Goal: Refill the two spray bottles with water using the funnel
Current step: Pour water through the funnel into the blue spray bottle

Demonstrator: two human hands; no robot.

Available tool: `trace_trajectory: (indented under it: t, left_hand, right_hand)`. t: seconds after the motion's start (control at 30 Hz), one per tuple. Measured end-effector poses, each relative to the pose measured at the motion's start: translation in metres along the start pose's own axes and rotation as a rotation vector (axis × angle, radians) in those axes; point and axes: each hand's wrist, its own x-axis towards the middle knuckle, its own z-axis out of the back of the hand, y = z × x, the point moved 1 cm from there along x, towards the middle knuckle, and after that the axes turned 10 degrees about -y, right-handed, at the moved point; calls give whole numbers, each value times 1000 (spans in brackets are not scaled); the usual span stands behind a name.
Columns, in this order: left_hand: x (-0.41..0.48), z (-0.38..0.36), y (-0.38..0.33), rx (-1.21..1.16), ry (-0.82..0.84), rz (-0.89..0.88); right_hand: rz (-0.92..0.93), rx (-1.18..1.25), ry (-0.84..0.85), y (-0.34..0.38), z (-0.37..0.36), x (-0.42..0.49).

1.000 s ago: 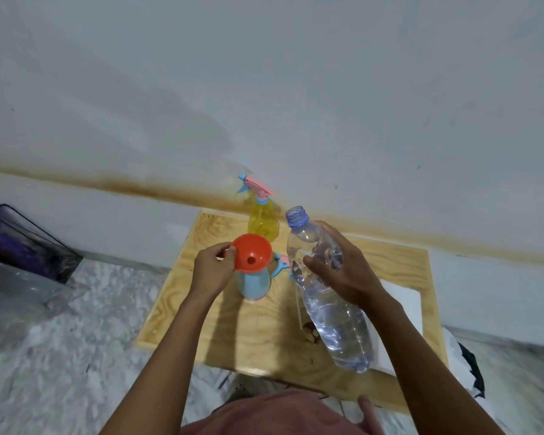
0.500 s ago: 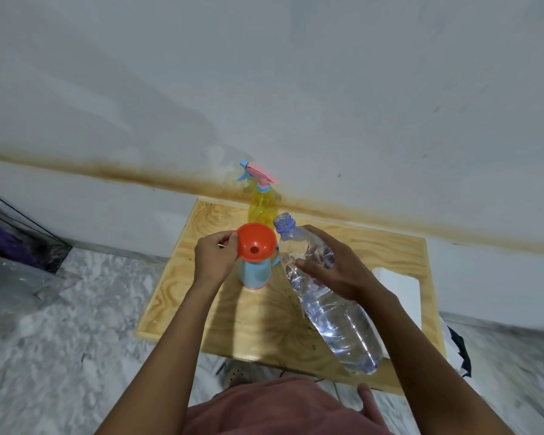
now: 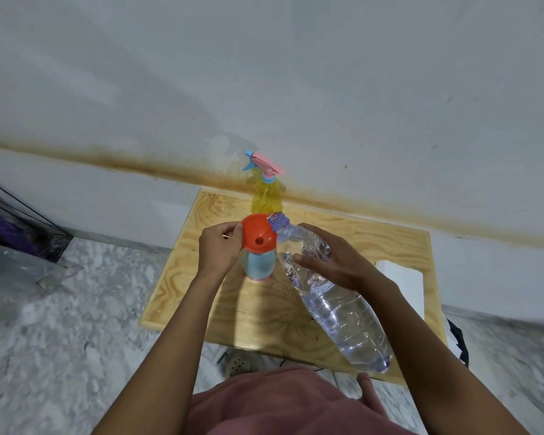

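An orange funnel [image 3: 258, 236] sits in the neck of a light blue spray bottle [image 3: 258, 265] on the wooden table [image 3: 358, 246]. My left hand [image 3: 220, 246] pinches the funnel's left rim. My right hand [image 3: 333, 262] grips a large clear water bottle [image 3: 336, 306], tilted so its open blue-ringed mouth rests at the funnel's right rim. Behind them, a yellow spray bottle [image 3: 266, 196] with a pink and blue trigger head stands upright near the wall.
A white sheet [image 3: 402, 284] lies on the table's right side. A dark wire basket [image 3: 19, 224] stands on the marble floor at the left. The wall runs just behind the table. A sandal [image 3: 237, 364] shows under the table's front edge.
The water bottle has tipped further left and its mouth has moved from above the table to the funnel's rim. My left hand stays on the funnel.
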Motion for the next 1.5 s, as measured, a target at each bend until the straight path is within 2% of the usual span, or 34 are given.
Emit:
trace_trajectory:
  t: [1.5]
  left_hand:
    - [-1,2,1,-32,18,26]
  right_hand:
    - [45,58,70,8,2,-2]
